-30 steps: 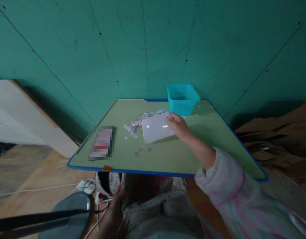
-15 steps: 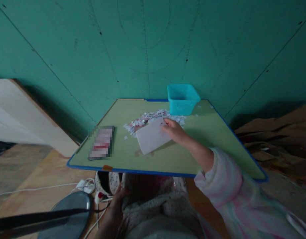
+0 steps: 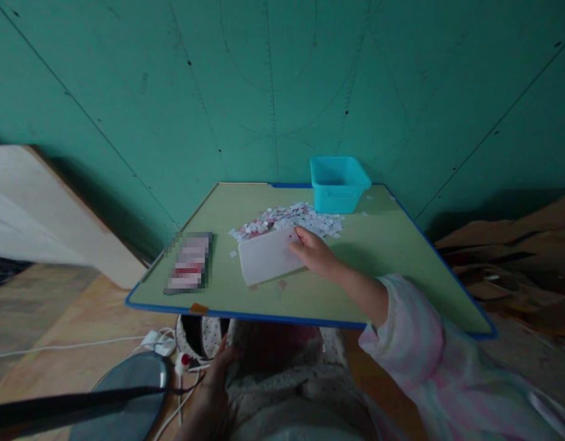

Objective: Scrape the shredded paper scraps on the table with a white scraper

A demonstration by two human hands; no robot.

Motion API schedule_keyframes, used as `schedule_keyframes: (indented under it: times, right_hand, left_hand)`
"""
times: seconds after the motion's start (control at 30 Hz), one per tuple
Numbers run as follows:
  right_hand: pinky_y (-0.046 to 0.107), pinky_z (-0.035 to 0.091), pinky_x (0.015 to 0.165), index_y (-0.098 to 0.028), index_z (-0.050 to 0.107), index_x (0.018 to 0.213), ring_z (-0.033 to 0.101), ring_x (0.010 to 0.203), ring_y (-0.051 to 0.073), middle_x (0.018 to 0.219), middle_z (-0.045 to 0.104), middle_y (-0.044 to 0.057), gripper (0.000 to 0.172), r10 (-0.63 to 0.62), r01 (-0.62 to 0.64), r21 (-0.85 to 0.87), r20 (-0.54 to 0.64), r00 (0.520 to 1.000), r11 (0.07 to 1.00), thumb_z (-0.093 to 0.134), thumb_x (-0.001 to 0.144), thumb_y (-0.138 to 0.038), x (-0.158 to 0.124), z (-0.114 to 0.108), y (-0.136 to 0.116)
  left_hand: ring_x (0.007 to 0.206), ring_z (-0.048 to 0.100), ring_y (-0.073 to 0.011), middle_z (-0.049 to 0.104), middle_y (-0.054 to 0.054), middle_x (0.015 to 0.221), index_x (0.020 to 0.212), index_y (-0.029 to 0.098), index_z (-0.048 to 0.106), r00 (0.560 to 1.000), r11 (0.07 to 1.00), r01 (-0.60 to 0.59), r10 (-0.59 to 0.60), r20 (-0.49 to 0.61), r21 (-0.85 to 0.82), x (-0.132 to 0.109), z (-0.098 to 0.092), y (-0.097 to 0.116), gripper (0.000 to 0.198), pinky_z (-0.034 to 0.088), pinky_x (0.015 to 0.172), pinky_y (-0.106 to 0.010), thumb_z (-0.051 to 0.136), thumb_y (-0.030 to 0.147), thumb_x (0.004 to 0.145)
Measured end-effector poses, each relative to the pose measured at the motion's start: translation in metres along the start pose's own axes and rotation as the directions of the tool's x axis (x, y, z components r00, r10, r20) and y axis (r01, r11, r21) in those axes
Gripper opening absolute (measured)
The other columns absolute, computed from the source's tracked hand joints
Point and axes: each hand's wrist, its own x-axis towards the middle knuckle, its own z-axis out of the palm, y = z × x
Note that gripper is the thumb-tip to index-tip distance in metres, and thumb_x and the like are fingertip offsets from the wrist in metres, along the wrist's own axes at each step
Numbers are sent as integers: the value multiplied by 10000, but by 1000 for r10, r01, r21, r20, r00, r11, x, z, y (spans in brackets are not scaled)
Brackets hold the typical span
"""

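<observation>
In the head view my right hand [image 3: 310,250] is closed on one end of a thin white rectangular board [image 3: 269,257], thumb on top. Two small dark dots show on the board near my fingers. The board is tilted over the table, at the near edge of a heap of small paper pieces [image 3: 289,215], mostly white with some pink. Low in the picture, my left hand [image 3: 219,370] rests by my left thigh, below the table edge. Its fingers are dark and partly hidden, so their closure does not show.
A turquoise plastic bin [image 3: 340,187] stands at the back of the blue-edged table [image 3: 393,263]. A blurred-out phone-like slab [image 3: 189,263] lies on the left. Below are a round grey stool seat [image 3: 126,398] and white cables [image 3: 89,344]. Cardboard [image 3: 516,245] lies right; a green wall rises behind.
My right hand has moved the white board a little left and toward me, drawing it off the near edge of the paper heap. My left hand has stayed in place.
</observation>
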Motion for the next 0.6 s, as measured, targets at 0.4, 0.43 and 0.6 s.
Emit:
schedule_keyframes:
  times: [0.4,0.43,0.6]
  right_hand:
    - [226,379,571,-217,487,790,494,693,135,728,537,-19,90,5,-4,19,-22,1000,1000,470,715,-263,0,-3,-1]
    - [225,377,570,-216,488,779,492,693,135,720,535,-20,84,5,-5,18,-11,1000,1000,479,708,-260,-1,-2,-1]
    - [222,358,534,-205,499,723,483,631,122,674,527,-28,58,18,-19,34,43,999,999,488,693,-254,-7,-1,-9]
  left_hand:
    - [1054,619,-338,751,-56,906,878,245,699,1000,986,18,-14,22,-166,-2,5,-1,229,524,838,-439,627,346,686]
    - [1041,626,-341,751,-59,898,866,242,700,999,985,26,-21,31,-173,-3,6,0,221,529,827,-438,636,345,681]
    - [1031,629,-349,756,-54,858,793,245,698,998,979,42,-33,48,-198,-8,8,5,184,537,802,-424,699,312,622]
